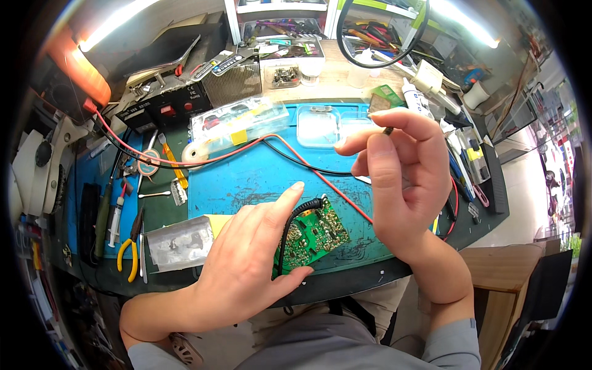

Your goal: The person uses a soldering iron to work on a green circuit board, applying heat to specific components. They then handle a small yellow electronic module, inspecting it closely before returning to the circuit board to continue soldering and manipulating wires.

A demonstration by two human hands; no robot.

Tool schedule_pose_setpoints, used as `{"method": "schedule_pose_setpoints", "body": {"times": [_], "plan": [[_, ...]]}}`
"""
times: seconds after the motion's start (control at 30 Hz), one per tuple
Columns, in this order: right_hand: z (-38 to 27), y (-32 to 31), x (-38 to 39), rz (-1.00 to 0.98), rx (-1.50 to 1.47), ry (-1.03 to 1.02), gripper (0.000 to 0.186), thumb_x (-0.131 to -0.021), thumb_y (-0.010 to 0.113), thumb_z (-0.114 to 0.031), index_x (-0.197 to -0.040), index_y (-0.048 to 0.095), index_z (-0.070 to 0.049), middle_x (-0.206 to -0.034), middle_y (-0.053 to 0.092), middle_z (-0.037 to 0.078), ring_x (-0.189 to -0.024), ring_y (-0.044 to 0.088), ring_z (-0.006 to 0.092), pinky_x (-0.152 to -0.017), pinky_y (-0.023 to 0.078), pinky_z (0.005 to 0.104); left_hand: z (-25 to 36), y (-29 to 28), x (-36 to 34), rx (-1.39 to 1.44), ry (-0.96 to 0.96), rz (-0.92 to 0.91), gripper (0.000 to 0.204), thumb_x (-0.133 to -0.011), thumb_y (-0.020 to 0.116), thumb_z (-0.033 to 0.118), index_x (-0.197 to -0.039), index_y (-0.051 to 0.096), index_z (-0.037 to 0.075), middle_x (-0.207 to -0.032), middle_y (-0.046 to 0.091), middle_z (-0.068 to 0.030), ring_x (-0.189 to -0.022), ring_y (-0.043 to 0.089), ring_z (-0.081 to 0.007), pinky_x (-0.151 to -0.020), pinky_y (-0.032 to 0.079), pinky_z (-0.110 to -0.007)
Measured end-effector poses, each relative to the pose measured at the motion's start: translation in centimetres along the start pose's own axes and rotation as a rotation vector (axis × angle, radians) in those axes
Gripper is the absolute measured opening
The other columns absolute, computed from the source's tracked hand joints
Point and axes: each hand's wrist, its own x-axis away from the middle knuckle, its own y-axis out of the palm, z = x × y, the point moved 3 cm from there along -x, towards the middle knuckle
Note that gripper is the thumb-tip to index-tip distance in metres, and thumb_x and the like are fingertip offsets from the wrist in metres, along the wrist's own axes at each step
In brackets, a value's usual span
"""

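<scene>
My right hand (410, 179) is raised above the right side of the blue mat. Between its thumb and index finger is a small dark part (388, 131), too small to name. A green circuit board (324, 233), crowded with solder joints and small components, lies on the mat near its front edge. My left hand (250, 256) reaches around the board's left side, thumb and index finger spread apart; the thumb is by the near edge. A thick black cable (296, 216) arches over the board. The board's left part is hidden by my left hand.
Red and black leads (308, 165) cross the blue mat (234, 179). At left lie yellow-handled pliers (128, 256), a syringe (116, 219) and a cotton swab (154, 195). A clear plastic box (317, 126) stands behind; a ring-shaped magnifier (425, 24) hangs at back right.
</scene>
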Motion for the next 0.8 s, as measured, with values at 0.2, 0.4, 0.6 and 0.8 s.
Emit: {"method": "schedule_pose_setpoints", "body": {"times": [0.2,0.4,0.6,0.8], "plan": [[-0.1,0.1,0.3,-0.100,-0.044,0.037,0.014,-0.103,0.049,-0.010,-0.116,0.046,-0.003,-0.098,0.070,0.017,-0.073,0.061,0.0087,-0.067,0.052,0.0221,0.1,-0.7,-0.1,0.090,-0.027,-0.086,0.102,-0.070,0.088,0.017,-0.151,0.028,0.004,-0.119,0.056,-0.0163,-0.109,0.056,-0.0301,-0.094,0.045,-0.040],[0.3,0.5,0.2,-0.008,-0.063,-0.017,0.014,-0.094,0.063,-0.004,-0.106,0.057,0.000,-0.104,0.066,0.012,-0.071,0.061,0.0096,-0.061,0.051,0.0214,-1.0,-1.3,0.1,0.252,-0.156,-0.065,0.085,-0.082,0.076,0.010,-0.152,0.028,0.004,-0.123,0.059,-0.0132,-0.111,0.057,-0.0234,-0.093,0.045,-0.036],[0.2,0.2,0.1,0.038,0.033,-0.072,0.012,-0.089,0.069,-0.003,-0.100,0.064,-0.002,-0.097,0.060,0.007,-0.072,0.057,0.0100,-0.058,0.049,0.0214,-1.7,-1.5,-0.5,0.312,-0.160,0.060,0.073,-0.086,0.069,0.008,-0.150,0.033,0.004,-0.116,0.063,-0.0111,-0.109,0.059,-0.0200,-0.094,0.045,-0.035],[0.0,-0.4,0.0,-0.130,0.143,-0.110,0.017,-0.095,0.058,0.002,-0.112,0.053,0.002,-0.109,0.053,0.010,-0.080,0.057,0.0094,-0.066,0.052,0.0230,0.0,-1.7,-0.5,0.209,-0.005,-0.113,0.094,-0.075,0.084,0.022,-0.149,0.030,0.001,-0.130,0.052,-0.0182,-0.119,0.052,-0.0304,-0.101,0.041,-0.041]]}}
